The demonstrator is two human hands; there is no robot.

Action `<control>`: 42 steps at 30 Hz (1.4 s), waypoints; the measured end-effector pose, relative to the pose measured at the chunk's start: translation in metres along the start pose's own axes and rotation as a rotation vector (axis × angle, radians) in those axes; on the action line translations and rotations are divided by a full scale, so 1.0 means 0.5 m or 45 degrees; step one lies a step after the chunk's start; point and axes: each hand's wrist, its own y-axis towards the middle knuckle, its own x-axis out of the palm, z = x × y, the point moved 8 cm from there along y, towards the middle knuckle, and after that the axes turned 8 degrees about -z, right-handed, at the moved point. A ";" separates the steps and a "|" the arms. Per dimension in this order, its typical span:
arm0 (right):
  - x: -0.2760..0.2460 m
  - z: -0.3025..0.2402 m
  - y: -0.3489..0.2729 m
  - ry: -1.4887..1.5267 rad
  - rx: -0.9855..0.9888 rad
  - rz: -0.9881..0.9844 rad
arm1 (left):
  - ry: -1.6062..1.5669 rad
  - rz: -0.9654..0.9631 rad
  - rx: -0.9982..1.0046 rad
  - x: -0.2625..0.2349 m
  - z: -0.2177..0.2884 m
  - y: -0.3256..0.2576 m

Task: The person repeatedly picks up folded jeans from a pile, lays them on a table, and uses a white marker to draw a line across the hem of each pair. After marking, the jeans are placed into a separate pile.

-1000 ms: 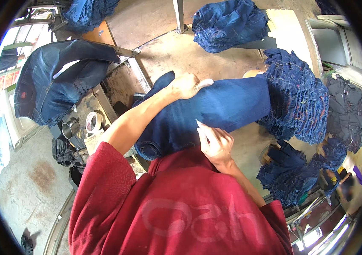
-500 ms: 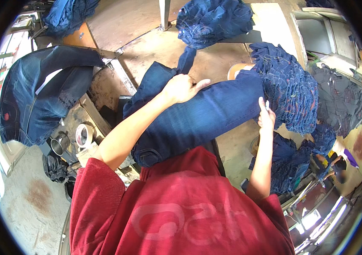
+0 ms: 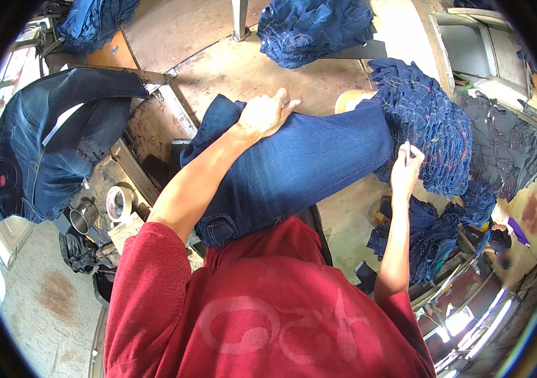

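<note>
The fingers (image 3: 284, 101) of the left hand (image 3: 267, 114) lay flat and spread on top of a pair of dark blue denim jeans (image 3: 293, 167), pressing the cloth down rather than gripping it. The fingers (image 3: 407, 154) of the right hand (image 3: 404, 171) were pinched on something small and pale at the end of the jeans; what it was could not be told. The jeans lay stretched crosswise in front of the person, between the two hands, the waistband with its belt loop nearest the red shirt (image 3: 262, 309) and the far end running up against a heap of dark blue denim with loose pale threads (image 3: 429, 126).

A worn brown counter (image 3: 230, 69) lay beneath and beyond the jeans. Another rumpled pile of blue denim (image 3: 315, 28) sat at its far edge. To the left, a second pair of faded blue jeans (image 3: 48, 148) hung spread open, and just below it stood a roll of pale tape (image 3: 118, 203) beside a small metal cup (image 3: 80, 220). On the right, dark grey garments (image 3: 508, 142) lay well apart from the hands, with more blue denim pieces (image 3: 435, 233) heaped lower down.
</note>
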 end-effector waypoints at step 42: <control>0.189 -0.363 -0.422 -0.065 -1.232 -0.369 | 0.113 0.186 -0.020 0.003 -0.006 -0.010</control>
